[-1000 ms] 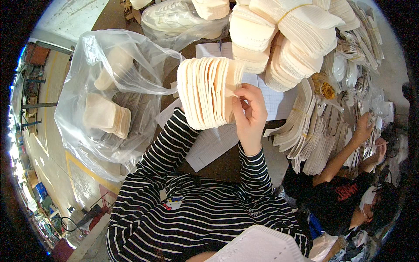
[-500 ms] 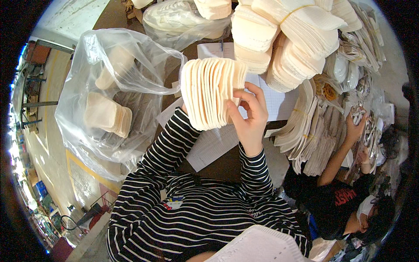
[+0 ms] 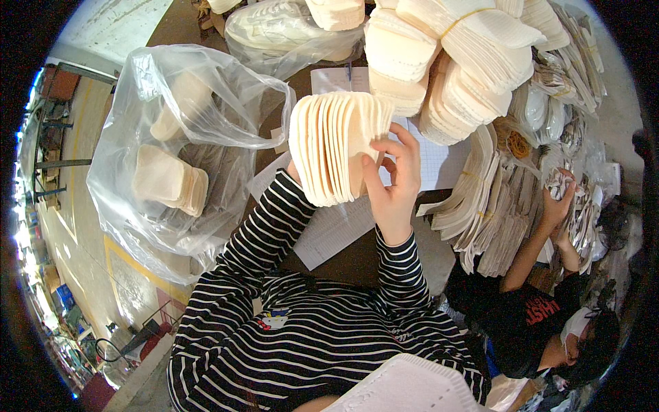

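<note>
Many cream sheets [image 3: 333,147] may slip if the right hand [image 3: 392,180], pinching their edge, tugs too hard; left hand [image 3: 294,171] mostly hidden, grip unclear.

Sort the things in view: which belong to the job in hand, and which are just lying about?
Job in hand:
stack of cream pads
right hand, touching it
left hand, mostly hidden
similar banded pads, probably

Apparently lying about:
shoe in clear plastic
paper sheets
</note>
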